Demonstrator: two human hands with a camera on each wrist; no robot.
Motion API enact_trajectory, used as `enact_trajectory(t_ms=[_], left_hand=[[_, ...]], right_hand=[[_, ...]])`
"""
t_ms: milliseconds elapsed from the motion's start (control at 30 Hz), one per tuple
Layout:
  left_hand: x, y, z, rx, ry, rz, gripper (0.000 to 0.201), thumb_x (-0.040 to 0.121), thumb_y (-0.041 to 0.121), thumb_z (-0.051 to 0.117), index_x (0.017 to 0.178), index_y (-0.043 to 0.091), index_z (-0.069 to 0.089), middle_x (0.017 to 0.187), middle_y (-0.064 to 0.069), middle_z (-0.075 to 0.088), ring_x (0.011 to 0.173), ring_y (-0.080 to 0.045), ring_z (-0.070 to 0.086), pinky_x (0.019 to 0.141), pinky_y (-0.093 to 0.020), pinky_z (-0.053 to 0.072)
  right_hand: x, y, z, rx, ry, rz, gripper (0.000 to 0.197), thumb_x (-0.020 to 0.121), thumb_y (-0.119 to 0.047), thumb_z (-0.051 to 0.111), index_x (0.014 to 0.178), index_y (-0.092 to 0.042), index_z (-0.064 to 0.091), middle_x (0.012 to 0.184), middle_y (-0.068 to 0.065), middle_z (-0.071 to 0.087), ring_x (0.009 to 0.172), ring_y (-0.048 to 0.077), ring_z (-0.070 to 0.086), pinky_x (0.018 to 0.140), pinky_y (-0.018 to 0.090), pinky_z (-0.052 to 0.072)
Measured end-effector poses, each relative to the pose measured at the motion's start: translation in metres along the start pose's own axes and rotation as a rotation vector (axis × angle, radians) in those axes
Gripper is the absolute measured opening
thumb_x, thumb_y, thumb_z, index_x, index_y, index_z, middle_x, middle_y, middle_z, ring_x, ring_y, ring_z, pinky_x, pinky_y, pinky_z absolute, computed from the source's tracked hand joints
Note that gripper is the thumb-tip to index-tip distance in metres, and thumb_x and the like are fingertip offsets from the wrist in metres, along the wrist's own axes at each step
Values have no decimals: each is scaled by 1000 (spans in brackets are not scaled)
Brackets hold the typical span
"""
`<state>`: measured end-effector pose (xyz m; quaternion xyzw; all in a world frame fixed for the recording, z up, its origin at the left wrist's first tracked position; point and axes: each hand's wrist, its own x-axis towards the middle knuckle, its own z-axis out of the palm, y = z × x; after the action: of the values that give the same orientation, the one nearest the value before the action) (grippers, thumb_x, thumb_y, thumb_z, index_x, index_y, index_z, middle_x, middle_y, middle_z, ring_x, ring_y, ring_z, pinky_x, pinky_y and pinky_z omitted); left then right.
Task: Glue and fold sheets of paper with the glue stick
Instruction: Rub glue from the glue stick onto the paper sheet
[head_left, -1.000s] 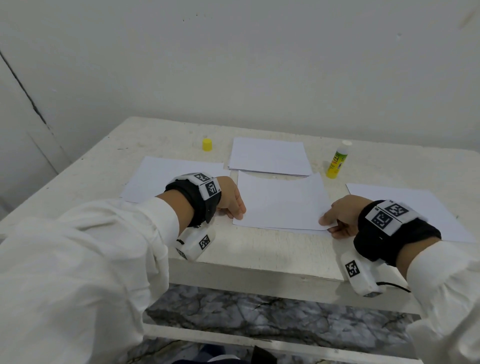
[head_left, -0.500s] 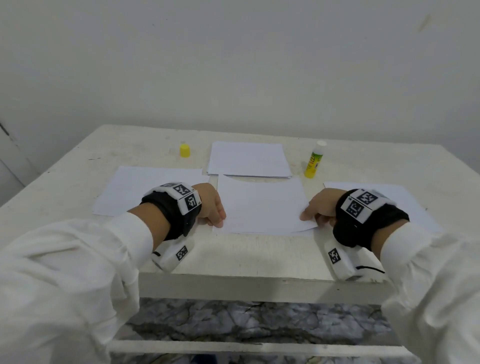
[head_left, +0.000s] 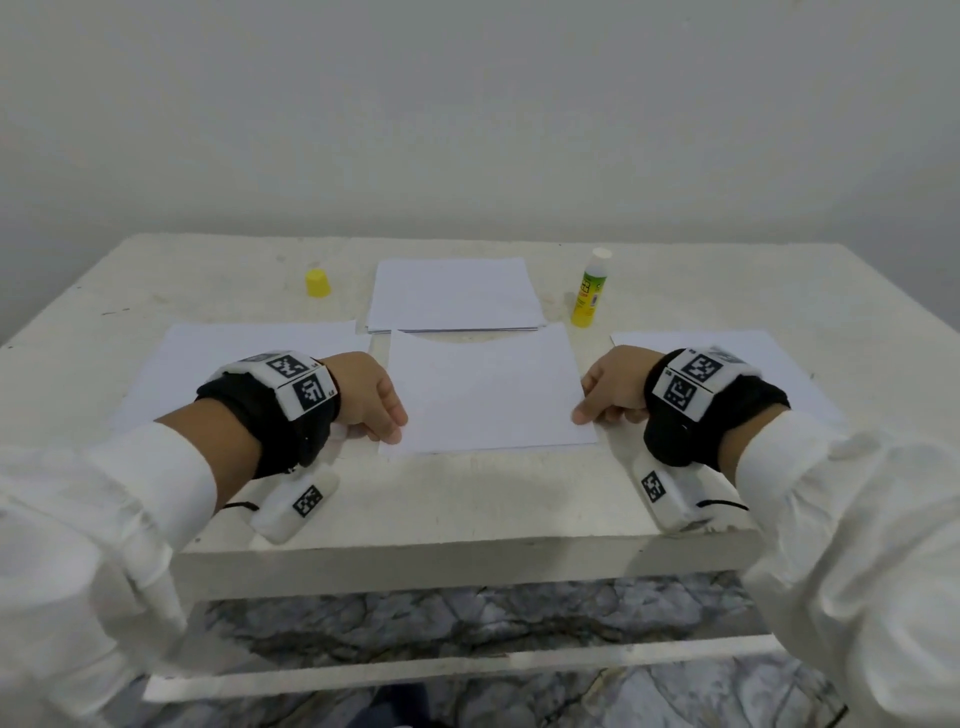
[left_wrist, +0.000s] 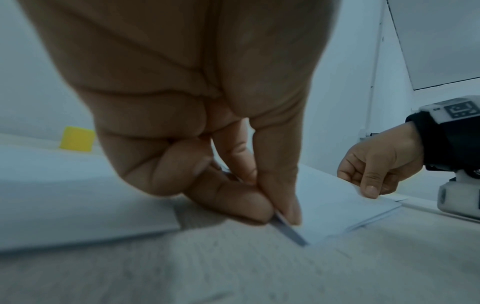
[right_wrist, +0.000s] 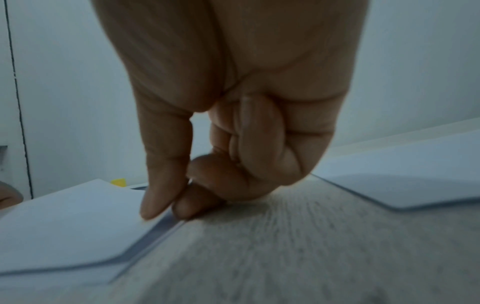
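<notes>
At table centre: left hand (head_left: 371, 397) thumb and forefinger pinch near-left corner of middle sheet (head_left: 485, 392); right hand (head_left: 613, 387) pinches near-right corner, other fingers curled. Beyond: paper stack (head_left: 452, 293), uncapped glue stick (head_left: 589, 288) upright at right, yellow cap (head_left: 318, 283) at left. Flanking sheets on white table (head_left: 467, 499).

White table (head_left: 675, 291), plain wall (head_left: 467, 114), marbled floor (head_left: 467, 618)

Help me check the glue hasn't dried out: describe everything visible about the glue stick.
The glue stick is a small yellow tube with a green-and-red label and a white top. It stands upright on the white table, right of the far paper stack. Nothing touches it. A yellow cap stands apart, left of the stack.
</notes>
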<state>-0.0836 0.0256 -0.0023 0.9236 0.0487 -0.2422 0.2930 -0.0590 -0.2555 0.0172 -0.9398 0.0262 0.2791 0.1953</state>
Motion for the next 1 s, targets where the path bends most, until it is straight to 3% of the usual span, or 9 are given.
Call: enact_trajectory(t_ms=[200, 333, 533, 733, 1000], left_hand=[[-2, 3, 0, 26, -4, -10, 14, 71, 7, 81, 76, 16, 71, 46, 10, 62, 40, 4, 55, 48, -10, 46], [-4, 3, 0, 20, 0, -19, 14, 71, 7, 81, 77, 15, 71, 45, 10, 61, 38, 3, 54, 46, -9, 45], [-4, 2, 0, 13, 1, -20, 14, 71, 7, 81, 76, 16, 71, 46, 10, 62, 38, 3, 54, 45, -9, 44], [-2, 2, 0, 27, 3, -22, 14, 71, 8, 82, 76, 16, 72, 48, 8, 63, 38, 2, 54, 46, -10, 44], [0, 1, 0, 35, -4, -18, 14, 71, 7, 82, 78, 15, 72, 47, 9, 62, 38, 2, 54, 46, -10, 45]], right_hand=[[0, 0, 3, -27, 1, -21, 22, 75, -14, 78, 64, -9, 59, 56, 2, 56, 38, 10, 41, 33, 12, 30], [0, 0, 4, -62, 10, -27, 24, 76, -15, 77, 63, -10, 57, 56, 0, 55, 27, 5, 38, 37, 15, 32], [-1, -1, 5, -62, 13, -24, 25, 76, -14, 77, 63, -10, 56, 58, 2, 55, 38, 9, 40, 44, 18, 33], [-1, -1, 5, -64, 13, -24, 26, 76, -12, 76, 62, -10, 54, 56, 2, 54, 26, 5, 37, 34, 13, 32], [-4, -3, 7, -66, 24, -14, 23, 77, -14, 76, 65, -9, 56, 58, 2, 54, 44, 12, 40, 48, 20, 34]])
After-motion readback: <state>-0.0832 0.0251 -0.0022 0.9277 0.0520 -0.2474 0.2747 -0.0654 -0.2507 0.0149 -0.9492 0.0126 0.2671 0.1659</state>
